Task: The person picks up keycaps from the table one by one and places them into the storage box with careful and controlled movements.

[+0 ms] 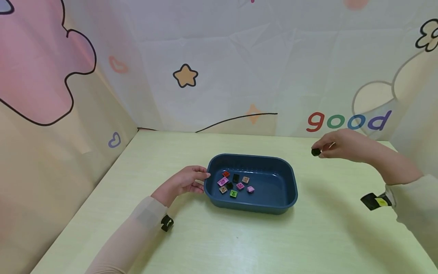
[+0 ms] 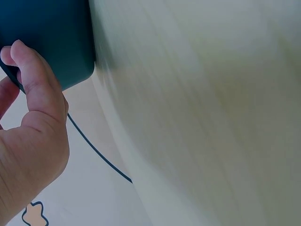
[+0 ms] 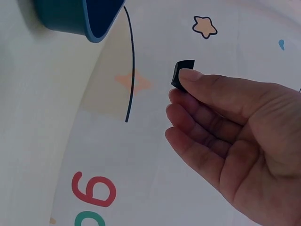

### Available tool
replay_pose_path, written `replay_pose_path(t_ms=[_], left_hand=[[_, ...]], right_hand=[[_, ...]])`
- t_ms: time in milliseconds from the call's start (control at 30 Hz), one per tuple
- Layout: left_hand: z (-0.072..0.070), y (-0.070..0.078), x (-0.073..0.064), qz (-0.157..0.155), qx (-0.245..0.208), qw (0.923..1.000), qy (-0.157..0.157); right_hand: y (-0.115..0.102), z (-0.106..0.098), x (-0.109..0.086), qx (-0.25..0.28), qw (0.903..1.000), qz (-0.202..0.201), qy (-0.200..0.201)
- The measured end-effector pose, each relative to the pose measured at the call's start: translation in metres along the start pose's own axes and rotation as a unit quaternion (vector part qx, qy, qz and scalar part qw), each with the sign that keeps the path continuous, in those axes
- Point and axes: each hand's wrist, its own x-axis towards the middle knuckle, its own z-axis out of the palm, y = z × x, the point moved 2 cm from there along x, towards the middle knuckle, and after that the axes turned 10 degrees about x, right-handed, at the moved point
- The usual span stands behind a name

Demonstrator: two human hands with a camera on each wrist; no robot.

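A dark blue rectangular plastic tub (image 1: 273, 188) stands on the table in the head view. My left hand (image 1: 186, 179) grips its left rim, thumb at the edge and fingers against the outer wall; the left wrist view shows the same hold. Right of the tub and above the table, my right hand (image 1: 342, 144) pinches a small black block (image 3: 178, 74) between thumb and fingertips. Inside the tub's left half lie several small blocks, among them a red block (image 1: 226, 174), a green block (image 1: 233, 193), a pink block (image 1: 222, 181) and a black block (image 1: 235, 178).
The pale yellow-green table (image 1: 232, 243) extends around the tub. Behind it hangs a printed cloth backdrop (image 1: 226, 76) with a star and the word "good". Another side of cloth (image 1: 51, 171) borders the table on the left. Each wrist wears a black strap.
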Motion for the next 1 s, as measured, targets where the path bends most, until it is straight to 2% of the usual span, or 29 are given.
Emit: replay_pose_path(t_ms=[533, 700, 1000], left_hand=[[-0.001, -0.001, 0.0, 0.0, -0.002, 1.0, 0.001], [-0.001, -0.001, 0.001, 0.0, -0.006, 1.0, -0.002], [-0.001, -0.001, 0.0, -0.002, -0.006, 1.0, -0.001]], right_hand=[[-0.048, 0.008, 0.045, 0.036, 0.9969, -0.045, -0.053], [-0.063, 0.01, 0.059, 0.029, 0.9962, -0.061, -0.056], [-0.078, 0.02, 0.078, 0.033, 0.9937, -0.08, -0.071]])
